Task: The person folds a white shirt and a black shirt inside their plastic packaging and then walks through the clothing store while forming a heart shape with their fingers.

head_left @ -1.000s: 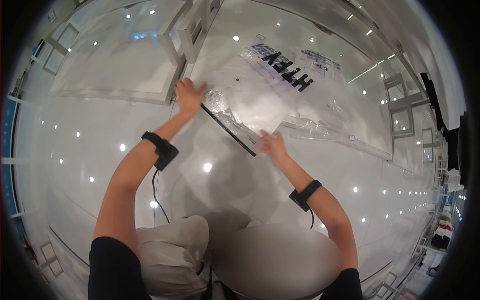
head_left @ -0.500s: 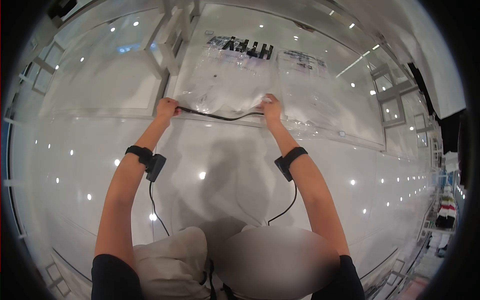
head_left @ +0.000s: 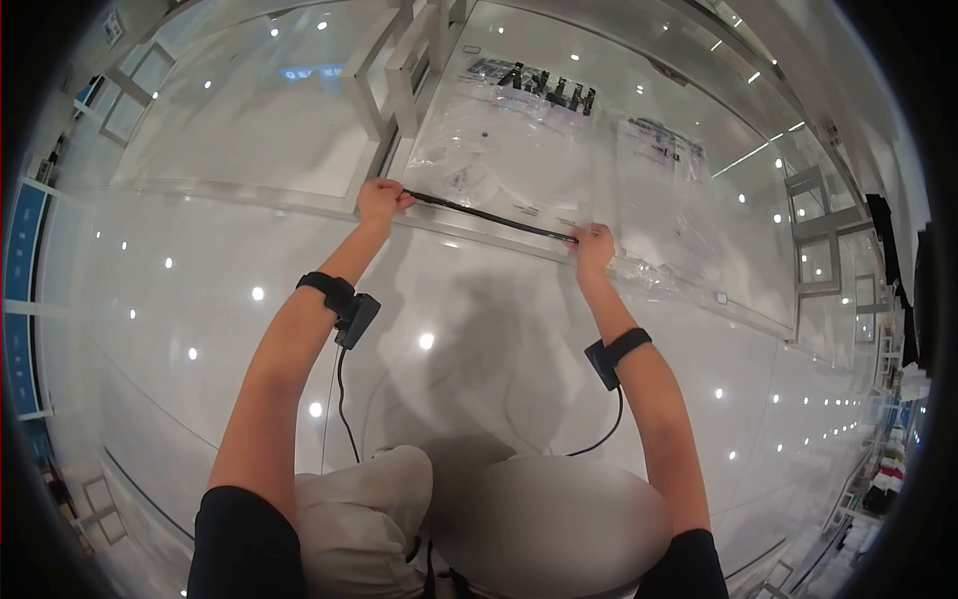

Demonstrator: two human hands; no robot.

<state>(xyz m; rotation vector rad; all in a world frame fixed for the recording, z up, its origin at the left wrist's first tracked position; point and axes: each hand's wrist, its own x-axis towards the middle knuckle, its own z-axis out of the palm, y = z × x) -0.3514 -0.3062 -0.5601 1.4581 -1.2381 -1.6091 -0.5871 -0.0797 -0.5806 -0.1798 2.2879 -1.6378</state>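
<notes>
A thin black strip (head_left: 491,216), cord-like, stretches nearly straight between my two hands. My left hand (head_left: 383,202) pinches its left end near a pale frame post. Its other end is between the closed fingers of my right hand (head_left: 596,246), at the front edge of the low white platform. Just behind the strip lies a clear plastic bag (head_left: 504,160) with black lettering and pale contents. A second clear bag (head_left: 664,185) with dark print rests to its right. I cannot make out exactly what the strip is made of.
Upright pale frames (head_left: 399,75) stand at the back left, and another frame (head_left: 828,240) is at the right. A small label (head_left: 721,299) sits at the platform's front edge. The glossy tiled floor (head_left: 429,299) shows reflected lights. Shelves with folded goods run along the far right.
The strip sagged in a curve before and is now pulled nearly straight. My right hand has come lower than my left. The whole view has shifted and turned slightly.
</notes>
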